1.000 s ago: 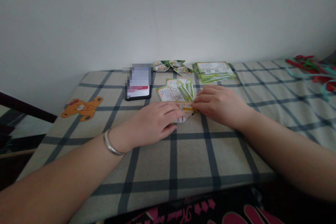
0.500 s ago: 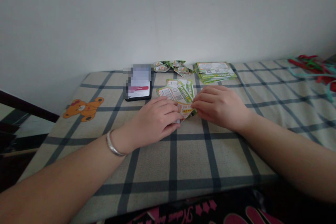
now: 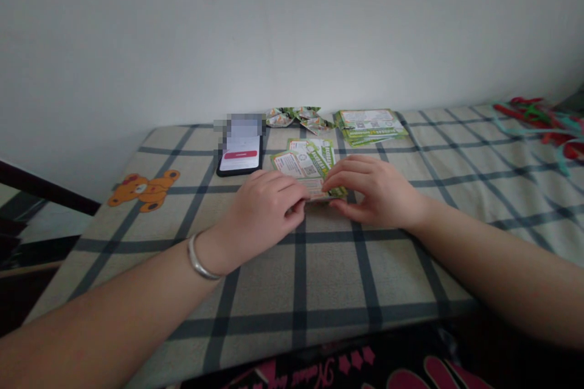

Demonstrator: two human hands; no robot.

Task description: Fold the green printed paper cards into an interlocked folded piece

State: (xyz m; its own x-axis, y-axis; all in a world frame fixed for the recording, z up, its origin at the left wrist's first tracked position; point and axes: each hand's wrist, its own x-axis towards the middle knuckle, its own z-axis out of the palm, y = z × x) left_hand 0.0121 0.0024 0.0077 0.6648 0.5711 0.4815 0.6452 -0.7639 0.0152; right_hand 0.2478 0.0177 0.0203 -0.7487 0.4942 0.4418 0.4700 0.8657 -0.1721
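A green-and-white printed paper card (image 3: 314,188) lies between my two hands, its near edge slightly raised. My left hand (image 3: 268,206), with a silver bangle at the wrist, is closed and pinches the card's left end. From the right, my right hand (image 3: 371,189) pinches the other end, thumb at the near edge and fingers on top. Just beyond, further loose cards (image 3: 292,163) of the same print overlap on the checked tablecloth (image 3: 255,292). The fingers cover parts of the held card, so its folds cannot be made out fully.
A phone (image 3: 241,161) with a lit screen lies at the back left. Several folded paper pieces (image 3: 298,117) sit by the wall, beside a stack of cards (image 3: 369,121). A bear cutout (image 3: 146,190) is at left; red and green strips (image 3: 538,115) lie far right.
The held paper was angled with a pointed near corner; now its near edge looks straight. My left fingers have curled into a pinch, and my right thumb has come to the near edge.
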